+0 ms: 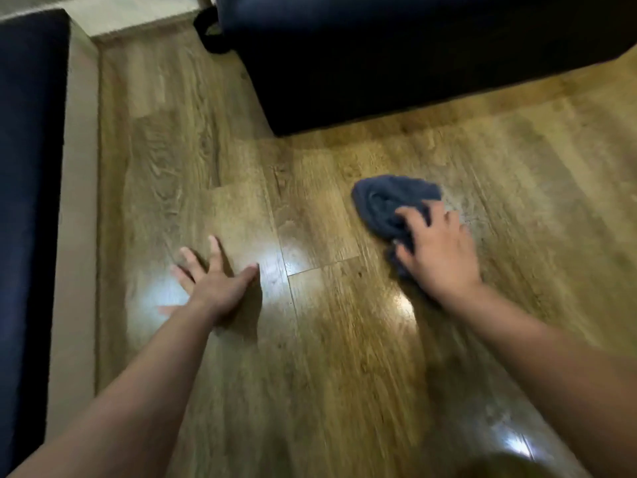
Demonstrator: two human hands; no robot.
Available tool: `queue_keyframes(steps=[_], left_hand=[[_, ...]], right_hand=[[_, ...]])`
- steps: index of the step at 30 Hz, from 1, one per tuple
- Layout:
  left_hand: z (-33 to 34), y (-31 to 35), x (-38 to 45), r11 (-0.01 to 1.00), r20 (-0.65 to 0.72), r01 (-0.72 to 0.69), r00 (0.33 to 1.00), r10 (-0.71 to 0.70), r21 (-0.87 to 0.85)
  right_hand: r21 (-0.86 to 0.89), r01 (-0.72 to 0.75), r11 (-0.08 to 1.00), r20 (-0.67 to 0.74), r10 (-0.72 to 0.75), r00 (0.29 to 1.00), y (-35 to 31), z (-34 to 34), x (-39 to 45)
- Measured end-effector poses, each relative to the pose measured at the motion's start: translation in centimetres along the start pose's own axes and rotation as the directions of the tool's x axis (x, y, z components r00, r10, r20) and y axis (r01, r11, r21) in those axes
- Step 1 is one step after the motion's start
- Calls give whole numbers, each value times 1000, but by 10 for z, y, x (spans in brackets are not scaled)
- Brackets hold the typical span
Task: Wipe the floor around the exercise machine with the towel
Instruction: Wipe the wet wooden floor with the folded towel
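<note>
On wood floor, bunched dark-blue towel gripped by right hand; left hand spread.

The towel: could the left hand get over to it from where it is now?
Probably yes. The left hand lies flat on the wooden floor, and only bare floor shows between it and the towel, which the right hand grips.

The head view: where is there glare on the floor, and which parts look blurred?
Head view: bright glare patches lie on the wooden floor beside the left hand and near the right wrist; the right hand gripping the towel is motion-blurred.
</note>
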State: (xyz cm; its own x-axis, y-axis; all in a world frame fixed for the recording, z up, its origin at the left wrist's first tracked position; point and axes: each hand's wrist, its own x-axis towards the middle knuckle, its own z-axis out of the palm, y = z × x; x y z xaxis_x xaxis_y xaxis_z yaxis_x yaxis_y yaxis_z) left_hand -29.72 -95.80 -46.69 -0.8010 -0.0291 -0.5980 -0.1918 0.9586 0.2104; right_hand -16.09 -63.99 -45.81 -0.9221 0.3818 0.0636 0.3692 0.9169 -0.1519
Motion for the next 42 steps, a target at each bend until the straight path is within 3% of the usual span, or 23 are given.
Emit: queue_keyframes(steps=[3, 5, 7, 10, 12, 13, 15, 17, 19, 22, 24, 25, 27, 29, 31, 32, 34, 36, 37, 38, 40, 42], left_hand=[[9, -11, -6, 1000, 17, -6, 1000, 6, 9], [8, -8, -2, 1000, 20, -5, 1000, 6, -13], [7, -8, -3, 1000, 31, -12, 999, 12, 0], [8, -7, -1, 1000, 39, -4, 999, 4, -6], [5, -3, 0, 999, 42, -24, 999, 25, -27], [3, -2, -1, 998, 60, -15, 998, 19, -58], [-1, -4, -2, 987, 106, 28, 994, -11, -156], [-2, -6, -1, 982, 143, 41, 990, -15, -185], [-2, -3, 0, 986, 89, 39, 996, -25, -159], [5, 19, -13, 967, -236, -15, 971, -47, -256], [22, 41, -37, 964, -401, -203, 908, 120, -171], [35, 53, -52, 943, -407, -323, 875, 263, -85], [67, 84, -85, 821, -319, -569, 772, 550, 38], [98, 115, -113, 655, -187, -748, 631, 752, 110], [122, 147, -132, 555, -69, -825, 551, 832, 108], [131, 163, -140, 551, -34, -831, 550, 834, 75], [143, 194, -150, 586, -51, -809, 588, 807, -41], [152, 224, -157, 581, -112, -803, 594, 796, -134], [156, 239, -160, 551, -124, -823, 566, 815, -137], [158, 252, -162, 508, -110, -854, 519, 848, -111], [173, 278, -176, 367, 10, -930, 367, 930, -12], [194, 296, -199, 131, 235, -983, 158, 959, 128]], right_hand=[[25, -325, 945, -39, 326, 945, 7, -4, 33], [-32, -406, 913, -67, 403, 913, -15, 1, 36], [-19, -393, 919, -57, 392, 918, -52, 5, 15], [86, -117, 989, 54, 113, 992, -127, 7, -55], [148, 124, 981, 128, -143, 981, -174, 11, -114], [179, 256, 950, 187, -288, 939, -192, 14, -144], [227, 508, 831, 328, -556, 764, -213, 18, -186], [242, 634, 734, 385, -673, 632, -208, 18, -193], [240, 665, 707, 291, -706, 646, -180, 15, -172], [168, 460, 872, 128, -482, 867, -94, 7, -130], [128, 190, 974, 31, -195, 980, -14, -4, -107], [112, 27, 993, 4, -28, 1000, 26, -12, -100], [95, -266, 959, -59, 272, 960, 102, -25, -98], [117, -513, 851, -128, 525, 842, 151, -34, -100], [82, -683, 726, -155, 686, 711, 165, -39, -103], [20, -689, 725, -150, 683, 715, 158, -41, -106], [-106, -529, 842, -58, 526, 849, 128, -42, -122], [-97, -202, 975, 90, 210, 973, 94, -40, -157], [-51, -7, 999, 148, 14, 989, 81, -40, -182], [18, 175, 984, 217, -175, 960, 68, -41, -208], [124, 415, 901, 345, -431, 834, 70, -49, -265], [118, 525, 843, 394, -525, 754, 99, -56, -310]])
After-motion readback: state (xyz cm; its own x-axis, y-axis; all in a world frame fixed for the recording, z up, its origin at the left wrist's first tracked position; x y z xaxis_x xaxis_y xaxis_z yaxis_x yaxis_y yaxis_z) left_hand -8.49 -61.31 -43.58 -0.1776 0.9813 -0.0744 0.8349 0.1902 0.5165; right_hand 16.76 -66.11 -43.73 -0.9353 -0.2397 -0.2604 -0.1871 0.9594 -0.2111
